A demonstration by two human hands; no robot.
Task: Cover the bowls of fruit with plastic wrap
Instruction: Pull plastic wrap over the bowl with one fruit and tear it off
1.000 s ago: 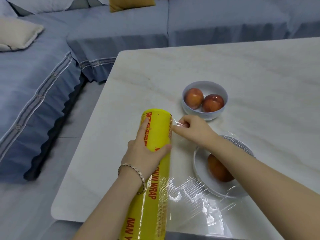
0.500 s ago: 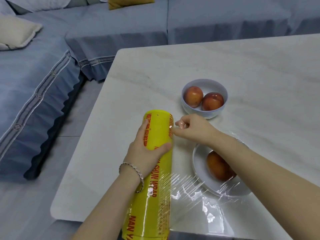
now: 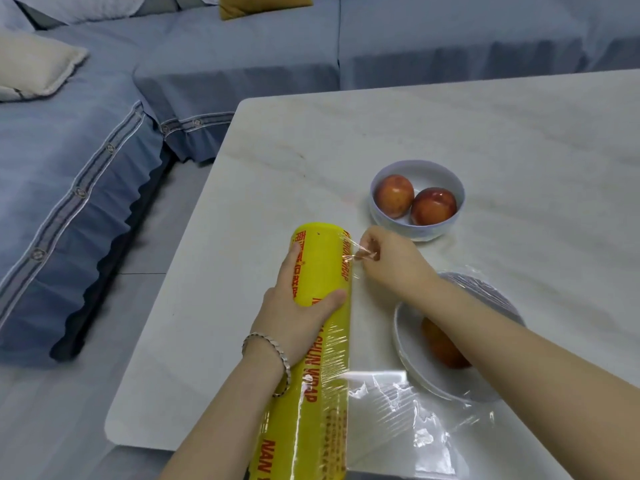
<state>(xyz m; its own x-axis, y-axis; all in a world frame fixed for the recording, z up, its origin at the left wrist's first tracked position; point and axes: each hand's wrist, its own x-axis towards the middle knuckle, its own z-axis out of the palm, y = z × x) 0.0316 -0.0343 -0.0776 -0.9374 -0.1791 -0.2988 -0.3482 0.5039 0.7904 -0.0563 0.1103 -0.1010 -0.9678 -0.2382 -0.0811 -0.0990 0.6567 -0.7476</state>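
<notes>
A long yellow roll of plastic wrap [image 3: 320, 271] lies on the white table [image 3: 519, 150]. My left hand [image 3: 298, 306] presses down on its far half. My right hand [image 3: 388, 261] pinches the loose film edge [image 3: 358, 252] right beside the roll's far end. A white bowl [image 3: 381, 213] with two red fruits [image 3: 433, 206] stands uncovered just beyond my right hand. A nearer white bowl [image 3: 408, 348] holds one fruit [image 3: 440, 348], partly hidden under my right forearm, with clear film [image 3: 398, 393] stretched from the roll over it.
A blue-covered sofa [image 3: 86, 168] wraps around the table's left and far sides, with a cream cushion [image 3: 31, 67] and a mustard cushion [image 3: 263, 5]. The table's left corner [image 3: 114, 431] lies close to the roll's near end.
My right hand's pinch has shifted slightly away from the roll, drawing a small bit of film out. The left hand stays on the roll.
</notes>
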